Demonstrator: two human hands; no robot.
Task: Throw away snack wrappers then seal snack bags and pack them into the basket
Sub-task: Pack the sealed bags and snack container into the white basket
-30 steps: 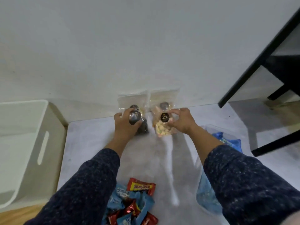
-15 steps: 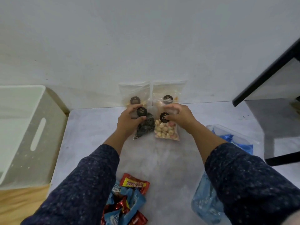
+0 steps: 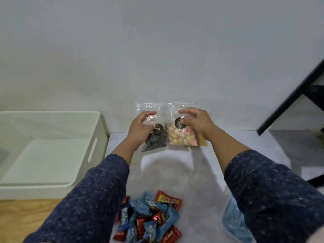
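**Both hands on two snack bags at the table's far edge**

The wall (image 3: pixel 157 50) fills the upper view. A white bin (image 3: pixel 52 148) stands on the wood floor (image 3: pixel 21 218) just beside the table's left edge, with a slot handle in the side that faces the table. The grey table (image 3: pixel 175 174) runs from the wall toward the camera. A black frame (image 3: pixel 289 100) slants down past the table's far right corner.

Two dark speckled sleeves (image 3: pixel 98 199) reach from the near edge toward the far edge. A blue plastic bag (image 3: pixel 233 223) lies at the near right, partly hidden by the right sleeve. A heap of wrappers (image 3: pixel 150 218), blue and red, sits at the near edge between the arms.

At the far edge, against the wall, two clear bags stand side by side, touching. The left hand (image 3: pixel 140 128) grips the dark bag (image 3: pixel 156 140) on its left side, thumb at the black label, fingers curved over the clear top. The right hand (image 3: pixel 194 123) grips the pastel bag (image 3: pixel 180 137) on its right side, thumb on its label, fingers arched over the top. More clear plastic (image 3: pixel 149 106) shows behind both; what it holds I cannot tell.
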